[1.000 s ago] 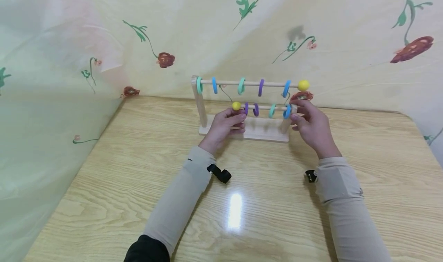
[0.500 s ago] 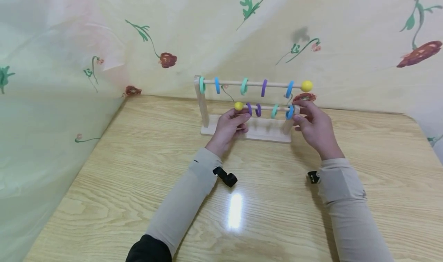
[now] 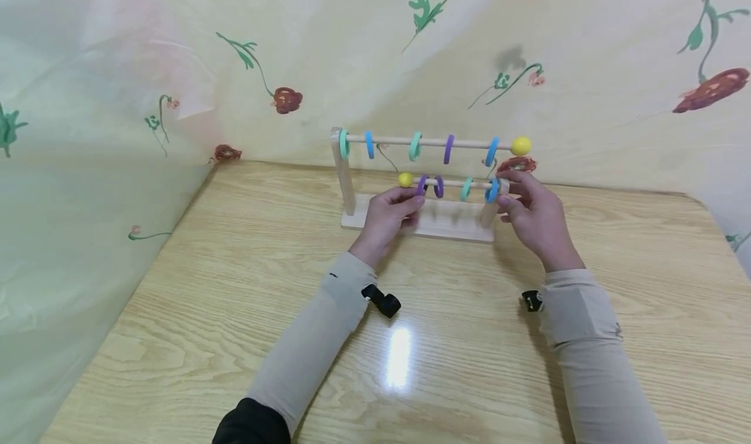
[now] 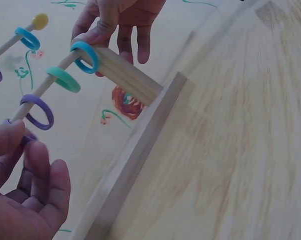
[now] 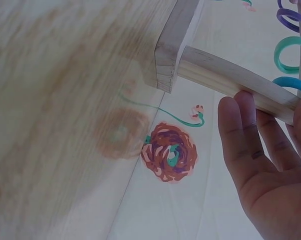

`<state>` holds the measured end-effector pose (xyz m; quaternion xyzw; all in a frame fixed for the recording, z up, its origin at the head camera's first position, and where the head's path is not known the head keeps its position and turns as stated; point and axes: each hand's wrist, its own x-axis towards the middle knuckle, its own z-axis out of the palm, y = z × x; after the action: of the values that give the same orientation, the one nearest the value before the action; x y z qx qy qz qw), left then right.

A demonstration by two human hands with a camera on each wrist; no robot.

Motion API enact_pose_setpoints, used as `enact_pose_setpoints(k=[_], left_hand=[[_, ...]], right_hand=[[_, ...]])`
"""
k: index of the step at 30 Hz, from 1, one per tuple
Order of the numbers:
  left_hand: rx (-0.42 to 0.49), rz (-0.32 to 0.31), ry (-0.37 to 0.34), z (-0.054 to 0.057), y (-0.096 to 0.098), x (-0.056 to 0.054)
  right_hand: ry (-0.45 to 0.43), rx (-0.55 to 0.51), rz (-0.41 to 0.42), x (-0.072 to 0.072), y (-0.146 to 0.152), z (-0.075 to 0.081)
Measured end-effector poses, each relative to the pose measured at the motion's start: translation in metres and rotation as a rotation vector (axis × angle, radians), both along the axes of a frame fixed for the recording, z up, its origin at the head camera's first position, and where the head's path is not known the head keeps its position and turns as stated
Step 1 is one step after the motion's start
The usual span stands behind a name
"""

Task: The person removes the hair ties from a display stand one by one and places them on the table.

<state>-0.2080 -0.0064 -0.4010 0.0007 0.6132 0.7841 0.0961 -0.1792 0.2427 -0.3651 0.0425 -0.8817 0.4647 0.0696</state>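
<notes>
Left wrist view: purple ring is pinched by left fingers, rod aligned rightward to post gripped by right fingers.

From the head we look forward and down across the table, the rack some way off. At the left wrist we look, tilted and near, along the rack toward the right hand; at the right wrist, close by its post. Both wrist views share that post.
</notes>
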Motion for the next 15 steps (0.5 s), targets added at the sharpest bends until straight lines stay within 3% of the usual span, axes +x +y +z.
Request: enact_pose_setpoints(k=[6,15], left_hand=[[0.005,-0.011,-0.025,0.005,-0.01,0.002],[0.029,-0.082,-0.081,0.009,-0.022,0.004]], right_hand=[[0.025,0.005,0.001,0.002,-0.002,-0.001],[0.014,0.017,-0.014,0.01,-0.004,-0.002]])
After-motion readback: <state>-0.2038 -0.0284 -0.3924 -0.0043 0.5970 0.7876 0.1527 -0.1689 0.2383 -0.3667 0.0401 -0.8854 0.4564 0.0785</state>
